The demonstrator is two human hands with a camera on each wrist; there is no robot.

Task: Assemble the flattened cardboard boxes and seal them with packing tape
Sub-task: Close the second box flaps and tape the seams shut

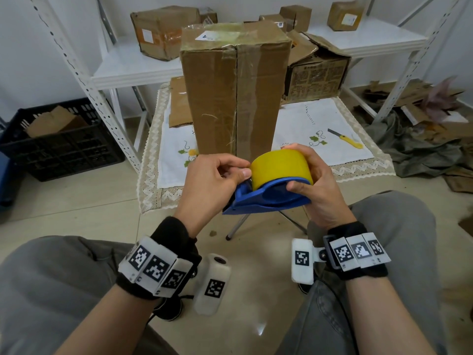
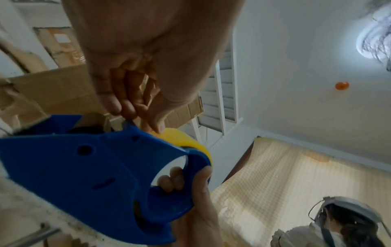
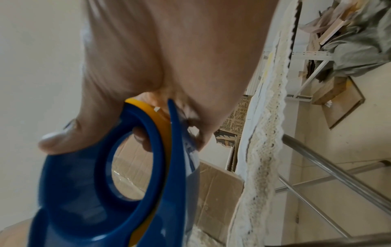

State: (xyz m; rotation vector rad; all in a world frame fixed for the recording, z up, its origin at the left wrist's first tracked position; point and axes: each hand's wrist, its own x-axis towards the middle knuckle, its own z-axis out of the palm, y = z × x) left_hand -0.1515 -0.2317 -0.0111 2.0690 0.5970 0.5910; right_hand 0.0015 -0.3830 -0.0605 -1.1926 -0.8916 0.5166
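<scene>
A tall taped cardboard box (image 1: pixel 235 93) stands upright on the table. In front of it, above my lap, I hold a blue tape dispenser (image 1: pixel 266 198) loaded with a yellow packing tape roll (image 1: pixel 281 167). My right hand (image 1: pixel 307 170) grips the dispenser and roll, thumb on the blue ring and fingers over the roll's top. My left hand (image 1: pixel 243 171) pinches the tape at the roll's front, beside the dispenser's cutter end. In the left wrist view my left thumb touches the tape roll (image 2: pixel 190 142) above the dispenser (image 2: pixel 84 167). The right wrist view shows the dispenser (image 3: pixel 84 192) close up.
A yellow utility knife (image 1: pixel 345 139) lies on the table's white cloth (image 1: pixel 320 124) to the right. Flattened cardboard (image 1: pixel 179 103) lies behind the box, with a printed open box (image 1: pixel 317 75) at the back right. A black crate (image 1: pixel 58 142) stands at left, and shelves (image 1: pixel 128 70) hold boxes.
</scene>
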